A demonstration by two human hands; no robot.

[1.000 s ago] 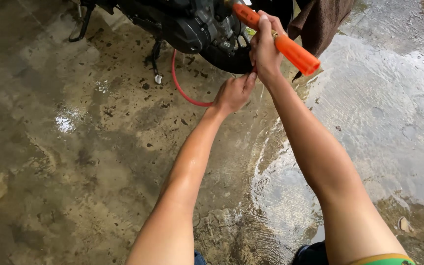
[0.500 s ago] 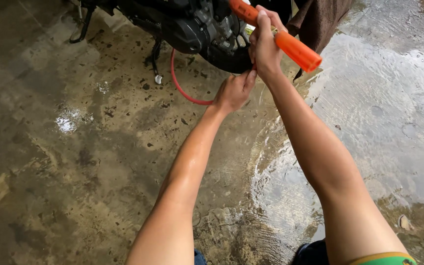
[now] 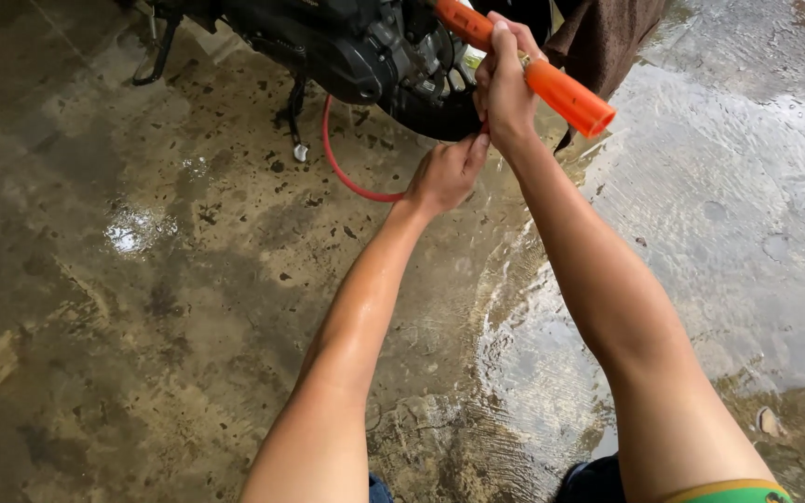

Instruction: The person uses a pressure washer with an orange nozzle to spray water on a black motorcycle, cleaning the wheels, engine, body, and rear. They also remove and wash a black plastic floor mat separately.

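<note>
**Inspector:** Report what has changed over the last second.

**Observer:** Very little. The right hand (image 3: 505, 88) was gripping the orange spray wand (image 3: 552, 86) a second ago and grips it the same way now, fingers wrapped round the barrel. The wand remains raised, its butt end towards the camera and its front end lost against the motorcycle (image 3: 365, 47). So the work at the machine's underside goes on unbroken.

**Inspector:** And the left hand?

**Observer:** The left hand (image 3: 444, 172) sits just below the right wrist, fingers curled narrow at the red hose (image 3: 337, 158); whether it actually pinches the hose, I cannot tell.

**Inspector:** Arm pose?

**Observer:** Both arms are stretched forward, nearly straight, above the wet concrete floor (image 3: 142, 307).
</note>
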